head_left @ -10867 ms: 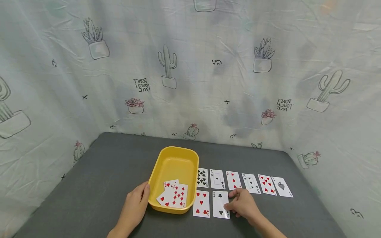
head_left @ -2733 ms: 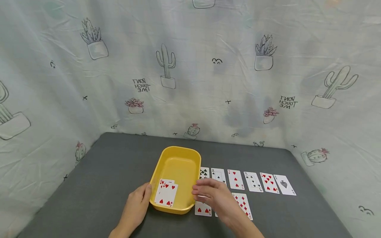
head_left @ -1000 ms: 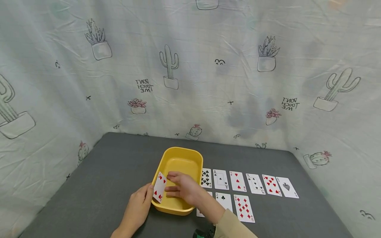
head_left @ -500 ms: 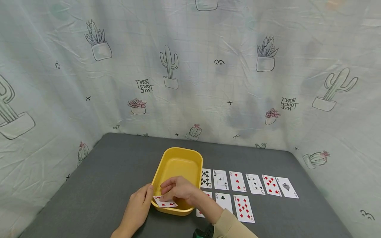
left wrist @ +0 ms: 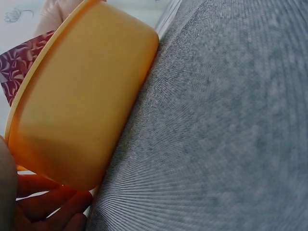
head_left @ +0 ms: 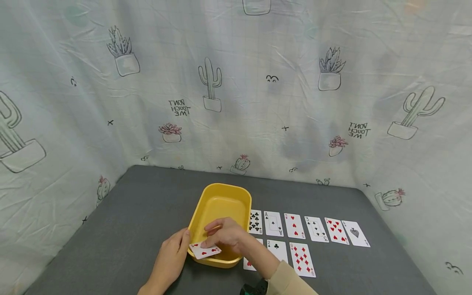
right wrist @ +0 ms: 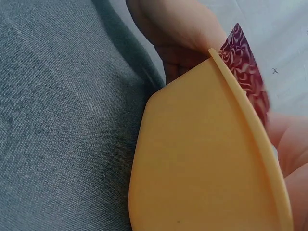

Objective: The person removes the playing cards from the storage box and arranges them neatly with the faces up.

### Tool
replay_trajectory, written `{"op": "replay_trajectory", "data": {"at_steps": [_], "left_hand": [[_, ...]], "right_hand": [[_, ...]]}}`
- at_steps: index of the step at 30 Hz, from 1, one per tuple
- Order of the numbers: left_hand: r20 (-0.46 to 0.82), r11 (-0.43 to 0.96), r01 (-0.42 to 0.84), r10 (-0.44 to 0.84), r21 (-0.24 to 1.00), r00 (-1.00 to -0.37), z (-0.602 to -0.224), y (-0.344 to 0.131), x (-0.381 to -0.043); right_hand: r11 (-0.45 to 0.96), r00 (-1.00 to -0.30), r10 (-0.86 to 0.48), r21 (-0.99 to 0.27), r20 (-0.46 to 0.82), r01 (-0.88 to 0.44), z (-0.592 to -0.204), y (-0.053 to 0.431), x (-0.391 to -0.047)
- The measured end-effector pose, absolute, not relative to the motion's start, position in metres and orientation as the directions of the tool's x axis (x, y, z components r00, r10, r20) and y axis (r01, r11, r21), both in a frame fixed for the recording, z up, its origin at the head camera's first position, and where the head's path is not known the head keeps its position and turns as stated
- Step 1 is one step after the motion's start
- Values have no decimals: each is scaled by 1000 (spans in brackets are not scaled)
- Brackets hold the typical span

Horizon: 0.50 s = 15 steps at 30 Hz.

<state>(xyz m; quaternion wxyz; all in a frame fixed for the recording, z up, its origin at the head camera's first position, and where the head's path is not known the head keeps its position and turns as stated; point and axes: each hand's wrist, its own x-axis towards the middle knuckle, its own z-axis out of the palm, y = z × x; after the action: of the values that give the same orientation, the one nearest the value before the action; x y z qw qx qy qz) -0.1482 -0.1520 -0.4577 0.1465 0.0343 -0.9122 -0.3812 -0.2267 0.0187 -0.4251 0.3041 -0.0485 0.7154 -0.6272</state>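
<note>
A yellow tray (head_left: 217, 200) sits on the dark table, gripped at its near left side by my left hand (head_left: 167, 258). The thumb lies at the rim, and curled fingers (left wrist: 53, 204) show against the tray in the left wrist view. My right hand (head_left: 226, 235) reaches over the tray and pinches a playing card (head_left: 206, 250) of hearts, tilted above the near end. Its dark red patterned back (right wrist: 245, 72) rises past the rim in the right wrist view. Whether more cards lie beneath it is hidden.
Face-up cards lie right of the tray: a back row from the eight of clubs (head_left: 255, 222) to the ace of spades (head_left: 355, 233). In front are the two of clubs (head_left: 277, 250), the nine of diamonds (head_left: 302, 259) and a heart card (head_left: 248, 264) partly behind my right wrist.
The nine of diamonds has gone from the tray to the front row. My right hand came back into the tray and took hold of the heart card, now tipped flatter. The left hand keeps its grip.
</note>
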Motion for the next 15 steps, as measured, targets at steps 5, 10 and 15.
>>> {"op": "replay_trajectory", "data": {"at_steps": [5, 10, 15], "left_hand": [[213, 703, 27, -178, 711, -961, -457, -152, -148], [157, 694, -17, -186, 720, -970, -458, -153, -149], [110, 689, -45, -179, 724, -978, -456, -152, -149]], "right_hand": [[168, -872, -337, -934, -355, 315, -428, 20, -229], [177, -912, -252, -942, -324, 286, -428, 21, -230], [150, -933, -184, -947, -309, 284, -425, 20, -231]]}}
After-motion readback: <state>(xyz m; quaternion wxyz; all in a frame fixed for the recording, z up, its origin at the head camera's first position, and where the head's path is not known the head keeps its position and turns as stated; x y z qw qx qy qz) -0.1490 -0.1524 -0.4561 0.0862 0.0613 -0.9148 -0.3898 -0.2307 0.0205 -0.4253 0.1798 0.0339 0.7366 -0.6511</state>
